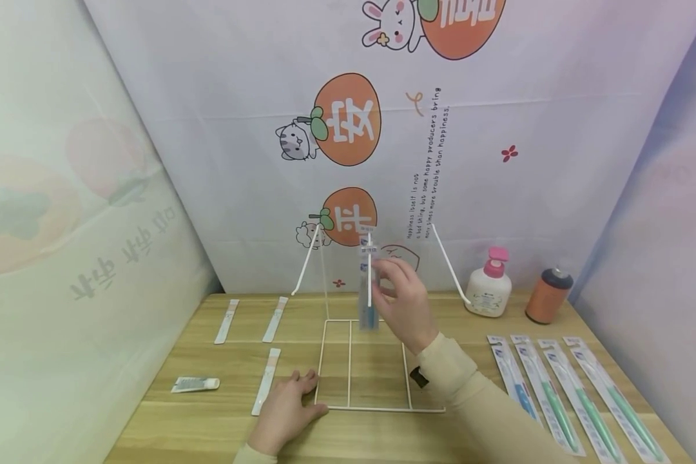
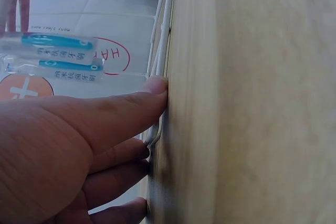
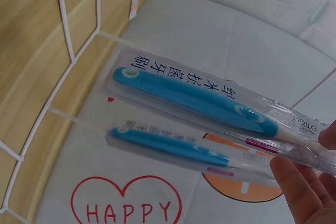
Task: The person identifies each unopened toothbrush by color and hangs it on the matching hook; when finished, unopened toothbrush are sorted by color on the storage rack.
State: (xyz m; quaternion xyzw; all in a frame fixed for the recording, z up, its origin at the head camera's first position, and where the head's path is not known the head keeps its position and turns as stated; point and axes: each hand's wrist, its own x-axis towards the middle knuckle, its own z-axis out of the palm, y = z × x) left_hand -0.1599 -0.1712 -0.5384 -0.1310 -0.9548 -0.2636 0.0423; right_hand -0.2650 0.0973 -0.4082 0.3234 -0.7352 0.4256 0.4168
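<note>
My right hand [image 1: 405,304] pinches a packaged blue toothbrush [image 3: 194,100] at the middle prong of a white wire display rack [image 1: 383,409]. A second packaged blue toothbrush [image 3: 168,147] hangs just behind it, handle end down. Whether the held package's hole is on the prong is too small to tell. My left hand [image 1: 287,407] rests on the wooden table at the rack's front left corner. In the left wrist view its thumb [image 2: 126,109] touches the base wire, with the other fingers spread loosely beyond.
Several packaged toothbrushes [image 1: 586,399] lie in a row at the right. Behind them stand a pink-topped pump bottle [image 1: 488,290] and an orange bottle [image 1: 546,298]. At left lie a small tube [image 1: 194,385] and slim white sachets, one [image 1: 265,381] beside my left hand. Printed cloth hangs behind.
</note>
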